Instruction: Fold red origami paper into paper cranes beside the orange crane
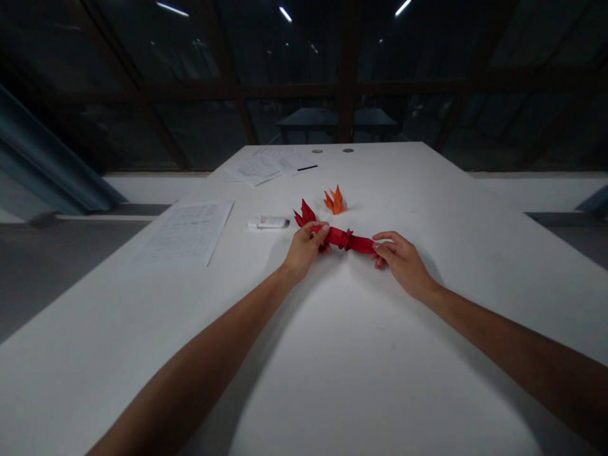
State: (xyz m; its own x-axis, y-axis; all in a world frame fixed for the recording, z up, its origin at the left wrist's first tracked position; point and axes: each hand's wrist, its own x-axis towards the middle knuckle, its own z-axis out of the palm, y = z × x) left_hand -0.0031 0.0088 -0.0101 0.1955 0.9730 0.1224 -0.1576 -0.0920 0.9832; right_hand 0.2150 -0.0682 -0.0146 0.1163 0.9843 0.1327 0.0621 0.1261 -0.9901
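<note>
Apparently much of the shaping is done: the red strip has a crumpled, knot-like cluster at its middle, and the small orange piece stands finished-looking on the desk just beyond it. What is left is hard to judge, though the strip is not yet released. The left hand pinches it near one end, thumb on top; the right hand holds the other end narrowly between thumb and fingers. The strip lies nearly level between them, bright red, flat and band-like on the left, narrower on the right. Pointed red tips rise beyond the left hand; whether they join the strip, I cannot tell. A white tube lies nearby.
</note>
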